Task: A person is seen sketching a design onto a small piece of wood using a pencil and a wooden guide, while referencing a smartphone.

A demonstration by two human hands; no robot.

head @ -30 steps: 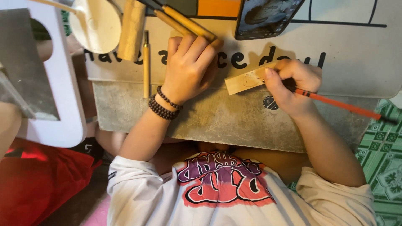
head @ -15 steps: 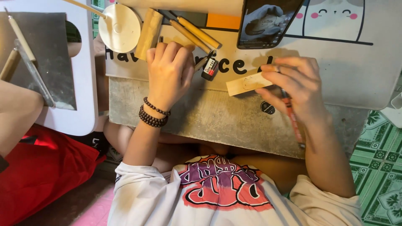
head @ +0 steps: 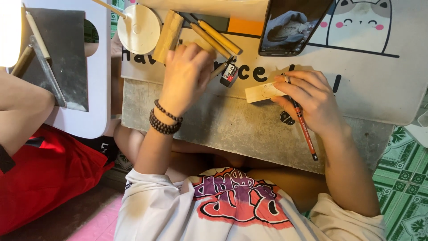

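work board: a grey slab (head: 232,129) lies across the person's lap, its long side running left to right, under both hands
printed mat: a white sheet (head: 379,76) covers the far half of the slab, with dark lettering along its near edge, a cartoon cat face with pink cheeks at top right and an orange block near the top middle
phone: a dark phone (head: 292,27) leans beyond the hands, screen lit, between the orange block and the cat face
right hand: the right hand (head: 312,100) has its fingers closed around a red pencil (head: 303,127) and rests on one end of a small wood block (head: 263,92); the pencil's long axis runs from the fingertips back toward the body
wood block: pale, flat, long axis left to right, lying on the mat's near edge just left of the right fingers, touching them; well nearer the right hand than the left
left hand: the left hand (head: 185,78) is curled shut on a wooden-handled tool (head: 218,70), whose tip points right toward the block
eraser: a small black eraser with a red-and-white label (head: 228,75) lies between the tool tip and the block, just beside the left fingers
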